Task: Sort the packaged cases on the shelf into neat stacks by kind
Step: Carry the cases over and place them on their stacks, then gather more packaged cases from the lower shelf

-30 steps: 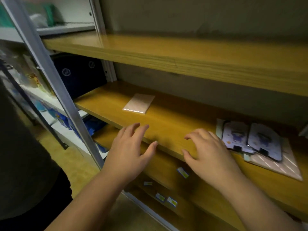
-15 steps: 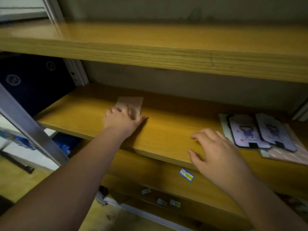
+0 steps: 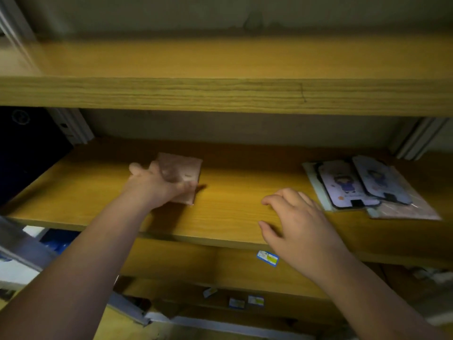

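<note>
Wooden shelf (image 3: pixel 228 217) bears cases (image 3: pixel 362 187); left hand (image 3: pixel 157 185) grips pink package (image 3: pixel 182 171).

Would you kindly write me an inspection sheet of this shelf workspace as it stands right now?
Surface: wooden middle shelf, mostly bare between the hands.
Job's things: pink packaged case at left, gripped and tilted; at right, two purple cartoon cases overlapping on a pink striped package, a loose pile.
Clutter: nothing seen on this shelf.
Grippers: left hand closed on the pink case; right hand open, fingers spread at the shelf's front edge, empty.
Cables: nothing seen.
Surroundings: upper shelf board; blue price label on the shelf below; metal upright at right.
</note>
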The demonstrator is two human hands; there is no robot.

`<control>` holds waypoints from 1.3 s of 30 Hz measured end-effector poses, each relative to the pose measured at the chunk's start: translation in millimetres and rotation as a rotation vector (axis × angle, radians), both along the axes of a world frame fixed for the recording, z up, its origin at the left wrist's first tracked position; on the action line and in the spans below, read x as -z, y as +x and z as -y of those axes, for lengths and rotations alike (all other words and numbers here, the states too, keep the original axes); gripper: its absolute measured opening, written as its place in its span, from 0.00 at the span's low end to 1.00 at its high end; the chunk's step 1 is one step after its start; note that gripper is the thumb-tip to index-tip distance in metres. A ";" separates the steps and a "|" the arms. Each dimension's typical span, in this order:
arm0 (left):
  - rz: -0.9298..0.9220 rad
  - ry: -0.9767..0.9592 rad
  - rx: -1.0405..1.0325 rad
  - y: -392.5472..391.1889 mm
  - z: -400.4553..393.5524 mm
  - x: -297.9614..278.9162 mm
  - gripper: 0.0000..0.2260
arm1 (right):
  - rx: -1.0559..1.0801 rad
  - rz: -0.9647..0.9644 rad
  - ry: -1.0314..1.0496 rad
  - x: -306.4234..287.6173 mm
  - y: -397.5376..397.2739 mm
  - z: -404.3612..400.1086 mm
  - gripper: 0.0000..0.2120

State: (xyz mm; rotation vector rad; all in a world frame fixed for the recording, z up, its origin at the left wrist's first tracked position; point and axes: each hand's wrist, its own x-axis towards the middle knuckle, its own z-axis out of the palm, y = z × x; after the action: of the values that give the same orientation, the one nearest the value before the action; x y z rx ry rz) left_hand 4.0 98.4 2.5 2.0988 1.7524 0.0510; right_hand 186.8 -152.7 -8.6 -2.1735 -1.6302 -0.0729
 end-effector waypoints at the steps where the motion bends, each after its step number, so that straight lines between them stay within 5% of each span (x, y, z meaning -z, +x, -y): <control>1: 0.092 -0.032 -0.026 -0.7 -1.8 2.2 0.48 | 0.008 -0.001 0.001 0.1 1.0 1.0 0.21; 6: 0.677 -0.028 -0.051 -6.3 2.9 17.3 0.18 | 0.055 0.003 -0.003 -0.2 6.5 10.8 0.21; 11: 0.976 -0.299 -0.031 5.9 38.7 9.6 0.30 | 0.143 -0.004 -0.011 -1.6 24.3 29.5 0.21; 18: 1.104 -0.574 0.111 56.1 127.7 -0.9 0.11 | 0.350 -0.037 -0.025 -14.0 74.5 60.4 0.21; 21: 1.120 -0.731 0.118 70.7 154.5 -1.2 0.11 | 0.484 -0.013 -0.056 -19.0 104.6 74.0 0.22; 26: 1.177 -0.769 0.118 93.0 187.3 -0.5 0.11 | 0.642 -0.121 -0.121 -18.0 147.8 83.6 0.27; 30: 1.211 -0.742 0.109 109.2 203.6 -1.0 0.09 | 0.736 -0.181 -0.284 -15.1 172.6 73.5 0.42; 39: 1.301 -0.731 0.097 116.3 209.5 -1.5 0.12 | 0.840 -0.240 -0.283 -14.7 194.7 42.7 0.53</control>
State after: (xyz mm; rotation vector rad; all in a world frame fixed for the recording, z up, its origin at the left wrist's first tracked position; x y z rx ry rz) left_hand 120.2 -111.1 4.0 1.0863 0.6802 0.5222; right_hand 381.5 -195.4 6.1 -2.8052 -0.5432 0.1796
